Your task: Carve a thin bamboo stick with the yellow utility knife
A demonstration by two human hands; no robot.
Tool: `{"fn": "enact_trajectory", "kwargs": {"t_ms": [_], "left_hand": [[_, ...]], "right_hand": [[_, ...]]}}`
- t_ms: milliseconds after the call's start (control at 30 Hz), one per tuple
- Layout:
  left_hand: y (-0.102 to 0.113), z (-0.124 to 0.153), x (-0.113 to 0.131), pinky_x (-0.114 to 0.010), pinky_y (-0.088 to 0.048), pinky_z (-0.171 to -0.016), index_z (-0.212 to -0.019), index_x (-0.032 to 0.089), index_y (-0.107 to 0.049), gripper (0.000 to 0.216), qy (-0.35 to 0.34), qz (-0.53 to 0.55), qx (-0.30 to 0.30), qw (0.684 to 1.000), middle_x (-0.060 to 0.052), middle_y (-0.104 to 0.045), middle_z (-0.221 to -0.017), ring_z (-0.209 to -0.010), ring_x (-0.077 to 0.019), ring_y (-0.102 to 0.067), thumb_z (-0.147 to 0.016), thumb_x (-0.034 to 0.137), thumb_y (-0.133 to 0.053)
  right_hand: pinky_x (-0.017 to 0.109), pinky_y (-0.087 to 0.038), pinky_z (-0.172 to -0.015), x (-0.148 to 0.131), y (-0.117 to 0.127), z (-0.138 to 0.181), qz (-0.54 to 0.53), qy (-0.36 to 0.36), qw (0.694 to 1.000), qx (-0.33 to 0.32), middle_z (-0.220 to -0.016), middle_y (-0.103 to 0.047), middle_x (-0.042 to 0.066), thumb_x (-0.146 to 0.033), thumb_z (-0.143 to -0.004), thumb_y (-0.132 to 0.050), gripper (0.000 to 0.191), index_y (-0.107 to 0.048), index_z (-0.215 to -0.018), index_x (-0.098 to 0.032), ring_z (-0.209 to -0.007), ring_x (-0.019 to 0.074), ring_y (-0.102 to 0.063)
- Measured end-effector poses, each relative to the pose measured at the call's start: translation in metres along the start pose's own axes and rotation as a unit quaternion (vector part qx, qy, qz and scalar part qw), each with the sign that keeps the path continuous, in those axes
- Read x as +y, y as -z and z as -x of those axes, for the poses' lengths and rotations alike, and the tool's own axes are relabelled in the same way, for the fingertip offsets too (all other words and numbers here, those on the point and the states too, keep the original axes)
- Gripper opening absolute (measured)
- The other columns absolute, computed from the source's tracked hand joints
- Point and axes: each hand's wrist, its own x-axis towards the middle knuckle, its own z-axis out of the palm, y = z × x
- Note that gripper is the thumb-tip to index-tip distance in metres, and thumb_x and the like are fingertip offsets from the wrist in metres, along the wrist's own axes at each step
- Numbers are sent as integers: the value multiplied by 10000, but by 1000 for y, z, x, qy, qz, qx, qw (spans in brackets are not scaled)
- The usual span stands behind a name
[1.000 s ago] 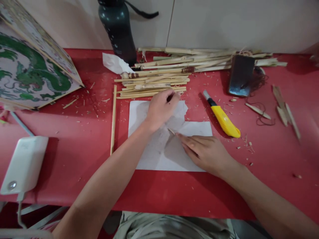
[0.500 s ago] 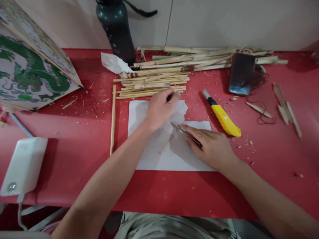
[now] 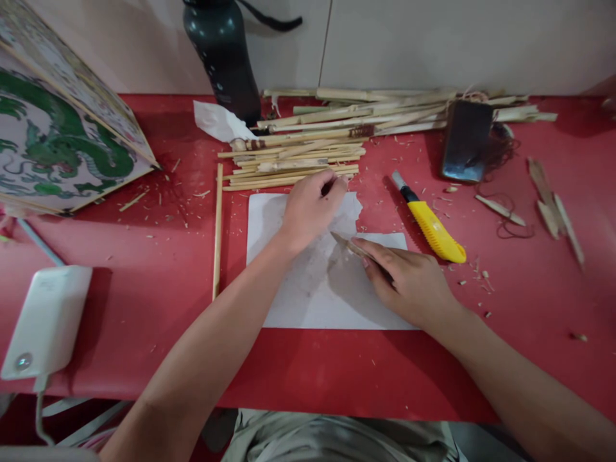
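A sheet of white paper (image 3: 312, 301) with faint grey smudges lies in front of me, its upper right part torn or folded with a ragged edge. My left hand (image 3: 315, 202) rests curled on its upper part; whatever is in those fingers is hidden. Over the right half of the sheet, my right hand (image 3: 409, 276) grips a flat, pointed bamboo sliver (image 3: 344, 242) between thumb and fingers, its tip directed left. Just beyond my left hand lies a row of thin bamboo sticks (image 3: 293, 167). One longer stick (image 3: 218, 231) lies left of the paper.
A yellow utility knife (image 3: 436, 231) lies right of the paper. Behind are bamboo strips (image 3: 399, 115), a phone (image 3: 466, 141) and a dark bottle (image 3: 226, 64). On the left are a dragon-painted paper lantern (image 3: 72, 141) and a white power bank (image 3: 48, 321). Shavings dot the red table (image 3: 360, 372).
The bamboo sliver has turned in my right hand, so more of its flat face shows, and the fingers have shifted slightly. My left hand stays in place.
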Motion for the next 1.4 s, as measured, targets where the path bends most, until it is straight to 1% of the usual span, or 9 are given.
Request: {"fn": "enact_trajectory", "kwargs": {"t_ms": [333,400,567,733,933,1100,1167,1300,1400], "left_hand": [[1,0,1,-347,-304,-637,-644,215,-379,406,2,-5,0,1000,3,-470,-638,-649,-152,-418,-975,397,-527],[1,0,1,-345,-303,-638,-643,214,-386,403,4,-7,-2,1000,2,-471,-639,-651,-151,-421,-975,395,-527],[1,0,2,-344,-297,-642,-653,214,-395,394,3,-6,-2,1000,3,-469,-642,-653,-151,-420,-979,402,-512],[1,1,2,-345,-297,-644,-646,212,-384,400,1,-6,-1,1000,3,-468,-640,-645,-147,-413,-975,395,-520],[1,0,2,-340,-304,-637,-642,214,-391,410,6,-8,-4,1000,6,-452,-625,-637,-147,-406,-978,416,-513],[0,1,1,-338,-309,-639,-646,215,-416,394,0,-7,2,1000,3,-462,-634,-648,-149,-418,-976,406,-515],[0,1,1,-336,-311,-638,-650,215,-417,395,1,-7,2,1000,3,-464,-635,-650,-150,-414,-978,414,-509],[0,1,1,-332,-317,-645,-648,213,-424,393,3,-3,0,1000,5,-460,-634,-651,-147,-416,-975,412,-514],[0,1,1,-335,-313,-646,-649,213,-436,383,1,-2,0,1000,6,-459,-632,-647,-146,-417,-974,398,-515]], "right_hand": [[330,-598,-722,1,0,1,-9,-11,1000,-8,-1158,-791,73,-174,-985,-510,430,-638,-1393,-216,-911,218,-770],[311,-575,-703,0,0,2,-3,16,1000,-7,-1101,-802,62,-159,-983,-513,432,-634,-1394,-217,-876,198,-760],[291,-520,-694,-4,0,4,-14,164,986,-28,-932,-790,41,-123,-972,-536,427,-637,-1382,-183,-770,162,-710],[278,-470,-634,1,2,3,58,61,996,23,-842,-775,24,-150,-971,-553,398,-678,-1346,-200,-695,152,-681],[289,-513,-679,-8,5,4,12,190,980,-59,-880,-771,32,-132,-990,-531,432,-621,-1409,-190,-749,153,-693],[290,-451,-597,-2,3,5,77,61,995,20,-811,-762,14,-162,-990,-527,370,-688,-1320,-206,-678,151,-672],[294,-437,-580,-4,3,5,81,76,994,10,-755,-741,7,-153,-990,-512,398,-669,-1353,-199,-653,153,-656],[289,-489,-655,-13,3,8,17,190,979,-76,-849,-766,29,-154,-1013,-483,391,-654,-1362,-194,-735,153,-680],[283,-486,-641,-9,2,8,27,124,991,-43,-903,-784,27,-162,-1007,-501,364,-683,-1316,-219,-760,152,-701]]}}
